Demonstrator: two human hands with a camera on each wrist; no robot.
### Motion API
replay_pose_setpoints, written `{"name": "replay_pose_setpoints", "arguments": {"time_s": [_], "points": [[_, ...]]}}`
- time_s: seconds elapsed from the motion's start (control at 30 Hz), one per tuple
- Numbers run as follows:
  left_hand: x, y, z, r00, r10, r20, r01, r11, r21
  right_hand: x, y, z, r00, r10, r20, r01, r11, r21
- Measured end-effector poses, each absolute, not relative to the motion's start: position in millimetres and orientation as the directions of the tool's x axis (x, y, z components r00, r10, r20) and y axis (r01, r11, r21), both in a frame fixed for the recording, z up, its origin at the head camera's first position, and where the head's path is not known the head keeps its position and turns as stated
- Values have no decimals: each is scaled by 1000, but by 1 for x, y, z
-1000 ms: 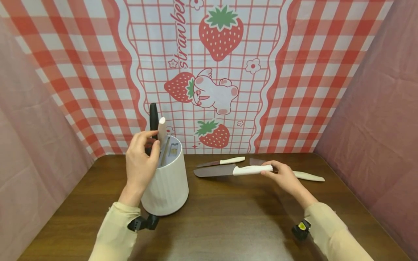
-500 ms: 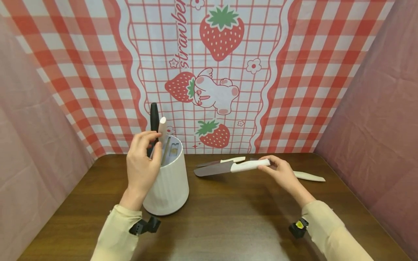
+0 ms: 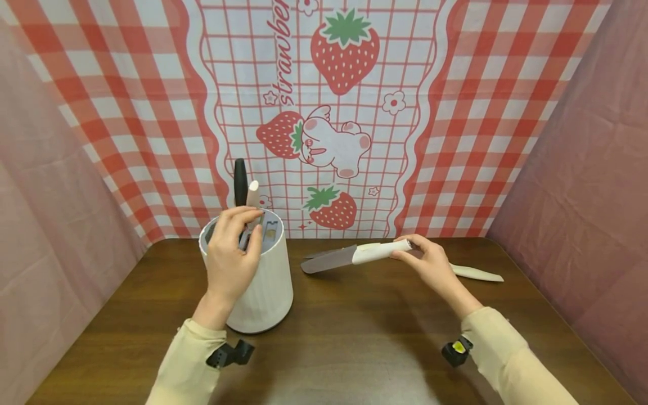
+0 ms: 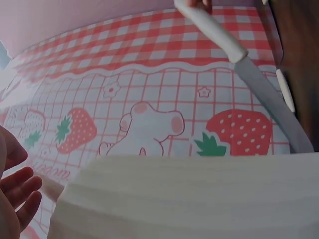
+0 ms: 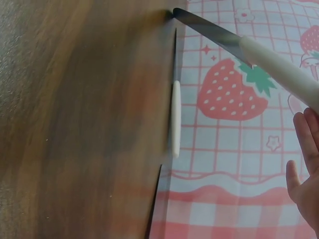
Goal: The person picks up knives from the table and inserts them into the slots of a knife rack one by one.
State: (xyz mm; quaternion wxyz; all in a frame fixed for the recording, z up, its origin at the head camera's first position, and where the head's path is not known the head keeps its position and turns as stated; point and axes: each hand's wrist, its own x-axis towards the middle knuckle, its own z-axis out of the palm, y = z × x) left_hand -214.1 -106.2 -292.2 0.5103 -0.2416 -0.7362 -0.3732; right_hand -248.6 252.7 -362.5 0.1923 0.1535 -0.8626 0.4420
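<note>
**Knife held level right of the block, blade toward it**

Head view. Right hand [image 3: 430, 264] grasps a white-handled knife [image 3: 349, 256] by the rear of its handle, fingers curled round it, raised just above the worktop [image 3: 354, 337]. Long axis runs nearly level, left to right; tip points left, toward the white ribbed block [image 3: 260, 292]. The block stands left of the tip, apart from it, upright near the worktop's back left. Left hand [image 3: 233, 256] sits at the block's rim, fingers bent over the top beside a black handle [image 3: 240, 181] and a cream handle [image 3: 252, 194] that stand up from the slots. Whether it pinches anything I cannot tell. Left hand is at the block; right hand is well apart from it. Another cream-handled knife [image 3: 476, 273] lies flat behind the right hand.

Left wrist view. Block wall [image 4: 189, 199] fills the lower frame. The held knife [image 4: 249, 74] slants across the upper right, handle up, blade down. Left fingers [image 4: 22, 191] show at the left edge, loosely curved, holding nothing visible.

Right wrist view. Held knife [image 5: 249, 50] crosses the upper right, tip away from the hand. Right fingers [image 5: 306, 164] show at the edge. A small cream-handled knife [image 5: 175, 109] lies flat at the worktop's back edge.
</note>
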Motion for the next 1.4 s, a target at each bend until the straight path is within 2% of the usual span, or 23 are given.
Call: {"name": "replay_pose_setpoints", "arguments": {"time_s": [0.2, 0.53, 0.9, 1.4], "points": [[-211, -98, -295, -355, 20, 935, 760, 588, 277, -242, 245, -352, -888, -103, 447, -431, 522, -736], [-208, -83, -303, -374, 72, 925, 774, 574, 268, -232, 232, -337, -851, -102, 515, -499, 461, -734], [-208, -71, -311, -397, 120, 910, 779, 568, 265, -240, 231, -335, -753, -106, 650, -562, 618, -550], [-209, -47, -318, -416, 169, 894, 778, 575, 253, -237, 219, -320, -769, -111, 629, -569, 569, -594]]}}
